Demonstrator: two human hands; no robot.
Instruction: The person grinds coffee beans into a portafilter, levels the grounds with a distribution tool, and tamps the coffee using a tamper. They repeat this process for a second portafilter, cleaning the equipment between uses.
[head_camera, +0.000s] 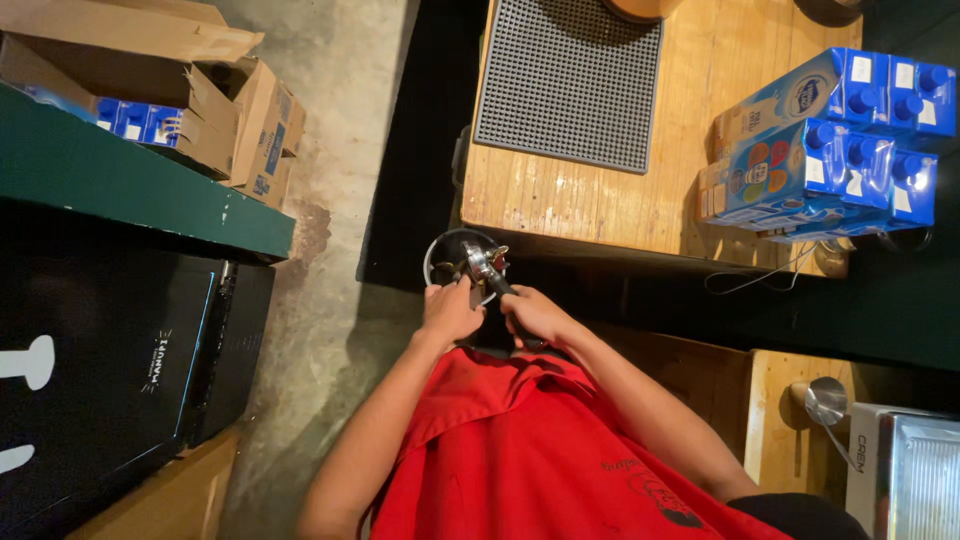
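While the right hand (535, 312) grips the black handle of the metal portafilter (483, 265) over the round dark knock bin (440, 252) below the wooden counter's (590, 200) edge, the left hand (448, 310) steadies its rim; a loose grip could drop the portafilter in.

shiny metal portafilter (482, 262) with a matt black handle; pale, grainy wooden counter (700, 170); ribbed black rubber mat (570, 85); glossy blue cartons (830, 140); rough concrete floor (335, 160); creased brown cardboard boxes (240, 120).
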